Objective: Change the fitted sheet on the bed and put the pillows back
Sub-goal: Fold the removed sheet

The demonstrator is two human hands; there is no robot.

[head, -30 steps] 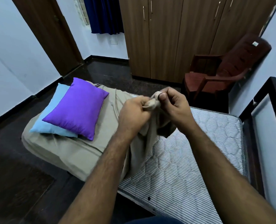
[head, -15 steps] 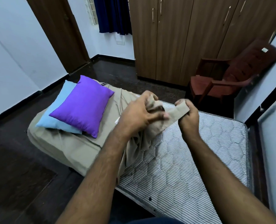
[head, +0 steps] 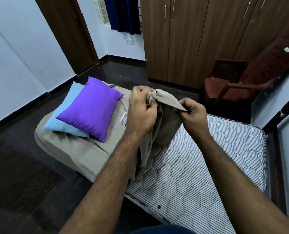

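Beige fitted cotton sheet (head: 164, 115) looks soft, light and floppy. It hangs over the striped quilted mattress (head: 199, 166). The left hand (head: 141, 112) grips a bunch; the right hand (head: 193, 114) pinches the hem. That hem looks best for holding.

Soft, even indoor light fills the room with only faint shadows, the dark floor (head: 116, 71) giving a dull sheen near the door (head: 67, 31), while the wide lens bows the wardrobe (head: 199, 39) and walls at the edges and the forearms look slightly smeared
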